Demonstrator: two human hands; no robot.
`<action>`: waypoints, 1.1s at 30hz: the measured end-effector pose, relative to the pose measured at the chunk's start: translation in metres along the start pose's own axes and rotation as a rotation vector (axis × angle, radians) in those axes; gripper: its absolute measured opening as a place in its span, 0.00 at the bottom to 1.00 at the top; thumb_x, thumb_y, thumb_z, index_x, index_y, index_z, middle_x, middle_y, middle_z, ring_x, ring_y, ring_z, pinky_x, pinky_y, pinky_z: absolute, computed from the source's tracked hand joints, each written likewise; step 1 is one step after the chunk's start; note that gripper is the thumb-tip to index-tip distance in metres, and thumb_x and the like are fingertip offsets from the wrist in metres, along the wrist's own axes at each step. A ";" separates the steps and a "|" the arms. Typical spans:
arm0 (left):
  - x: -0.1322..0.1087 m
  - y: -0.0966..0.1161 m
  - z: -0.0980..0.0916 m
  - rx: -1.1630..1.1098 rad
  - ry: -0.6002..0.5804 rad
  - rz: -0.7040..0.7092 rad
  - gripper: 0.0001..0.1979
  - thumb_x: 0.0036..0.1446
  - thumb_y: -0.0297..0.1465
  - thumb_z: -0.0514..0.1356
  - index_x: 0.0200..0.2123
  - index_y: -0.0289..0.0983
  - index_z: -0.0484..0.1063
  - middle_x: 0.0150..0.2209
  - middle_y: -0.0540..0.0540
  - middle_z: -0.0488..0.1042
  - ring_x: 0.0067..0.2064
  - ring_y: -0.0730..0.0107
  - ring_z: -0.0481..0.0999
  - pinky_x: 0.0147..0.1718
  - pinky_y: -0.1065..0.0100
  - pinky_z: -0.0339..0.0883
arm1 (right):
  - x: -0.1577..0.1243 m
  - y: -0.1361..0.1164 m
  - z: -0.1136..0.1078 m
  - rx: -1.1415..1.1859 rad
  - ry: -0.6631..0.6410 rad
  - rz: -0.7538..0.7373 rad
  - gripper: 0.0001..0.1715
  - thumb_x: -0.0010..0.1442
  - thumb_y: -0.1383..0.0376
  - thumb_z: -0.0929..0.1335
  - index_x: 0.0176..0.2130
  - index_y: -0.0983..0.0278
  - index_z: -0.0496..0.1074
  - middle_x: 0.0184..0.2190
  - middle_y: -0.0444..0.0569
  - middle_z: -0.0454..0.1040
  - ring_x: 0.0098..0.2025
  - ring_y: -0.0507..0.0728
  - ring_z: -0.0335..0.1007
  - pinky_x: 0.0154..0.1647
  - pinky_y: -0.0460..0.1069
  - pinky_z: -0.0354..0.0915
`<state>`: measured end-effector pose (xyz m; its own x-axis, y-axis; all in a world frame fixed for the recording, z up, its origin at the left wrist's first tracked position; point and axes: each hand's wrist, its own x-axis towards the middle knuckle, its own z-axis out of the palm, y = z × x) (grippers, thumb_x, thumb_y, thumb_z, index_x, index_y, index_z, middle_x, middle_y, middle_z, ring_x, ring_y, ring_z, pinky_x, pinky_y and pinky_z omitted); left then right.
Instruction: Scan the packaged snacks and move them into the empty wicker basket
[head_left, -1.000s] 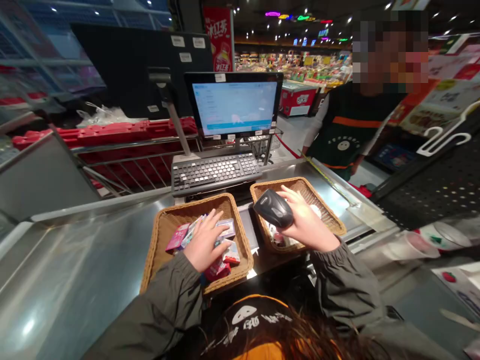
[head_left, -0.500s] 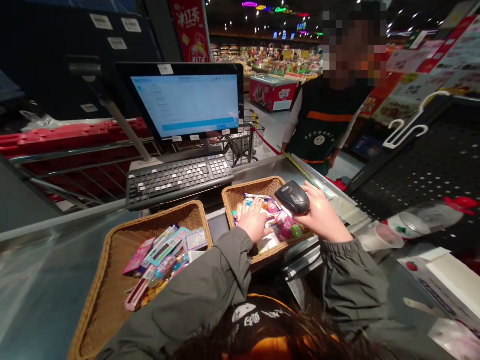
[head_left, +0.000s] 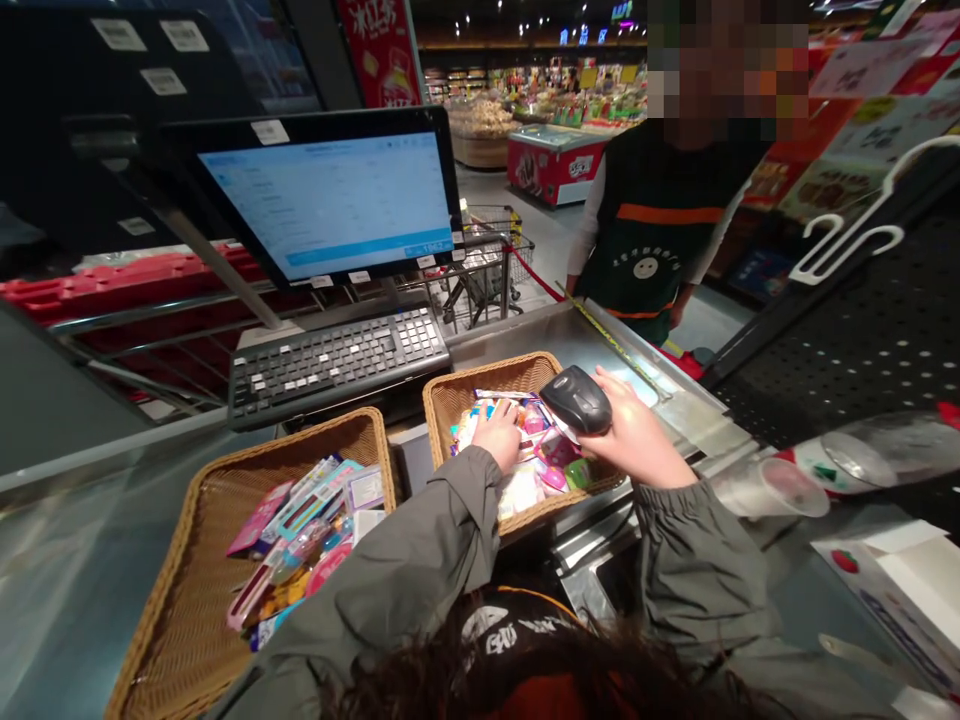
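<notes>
My right hand (head_left: pixel 636 438) grips a black barcode scanner (head_left: pixel 576 398) and holds it over the right wicker basket (head_left: pixel 448 398). My left hand (head_left: pixel 498 434) reaches into that basket, its fingers curled down onto the small colourful packets (head_left: pixel 551 462) inside; whether it grips one is hidden. The left wicker basket (head_left: pixel 195 500) holds several flat pink and teal packets (head_left: pixel 300 530). Both baskets stand on a steel checkout counter (head_left: pixel 60 560).
A keyboard (head_left: pixel 334 362) and a lit monitor (head_left: pixel 330 200) stand behind the baskets. A person in a dark apron (head_left: pixel 649 230) stands across the counter. A plastic cup (head_left: pixel 772 487) and a white box (head_left: pixel 900 580) lie at the right. A black pegboard rack (head_left: pixel 862 330) rises there.
My left hand left the left basket and crossed into the right one. The scanner stayed in my right hand over the right basket. The view swung to the right.
</notes>
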<state>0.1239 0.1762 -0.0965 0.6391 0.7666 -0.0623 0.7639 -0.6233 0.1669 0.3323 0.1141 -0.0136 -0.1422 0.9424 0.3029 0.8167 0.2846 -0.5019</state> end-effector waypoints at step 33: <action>-0.109 -0.057 -0.116 0.140 0.512 -0.119 0.06 0.53 0.30 0.61 0.36 0.38 0.72 0.69 0.39 0.55 0.71 0.47 0.49 0.66 0.37 0.31 | -0.005 -0.056 0.012 -0.017 0.083 -0.113 0.29 0.51 0.60 0.69 0.53 0.63 0.68 0.58 0.59 0.68 0.69 0.74 0.50 0.65 0.74 0.50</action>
<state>0.0007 0.1460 0.0145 0.4496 0.7883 0.4200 0.8551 -0.5158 0.0527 0.2806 0.0951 0.0032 -0.1876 0.8863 0.4234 0.8077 0.3845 -0.4469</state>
